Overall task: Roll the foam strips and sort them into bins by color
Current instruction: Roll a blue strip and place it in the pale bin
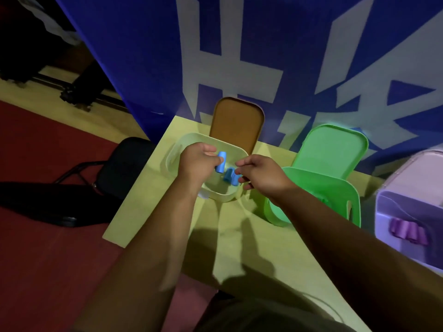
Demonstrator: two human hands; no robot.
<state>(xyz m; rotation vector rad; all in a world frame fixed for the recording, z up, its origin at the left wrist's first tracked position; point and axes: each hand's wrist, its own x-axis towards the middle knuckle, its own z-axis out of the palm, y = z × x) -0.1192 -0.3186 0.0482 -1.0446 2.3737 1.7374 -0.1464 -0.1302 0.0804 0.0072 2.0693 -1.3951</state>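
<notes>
Pinching 1 blue roll (221, 161) in my left hand (199, 161) over the cream bin (172, 159). More blue rolls (229, 176) lie inside, at my right hand (259, 172), whose fingers are curled; I cannot tell if it grips anything. Purple rolls (407, 230) sit in the purple bin (407, 202); the green bin (311, 188) stands between. The cream bin sits near the table (239, 240)'s left edge, with bare tabletop toward me.

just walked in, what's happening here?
A person is sorting rolled foam by colour. The left hand grips a blue roll over the pale bin, where more blue rolls lie. The right hand is beside those, fingers curled; whether it holds one is unclear. Purple rolls sit in the purple bin. The green bin stands between.
</notes>
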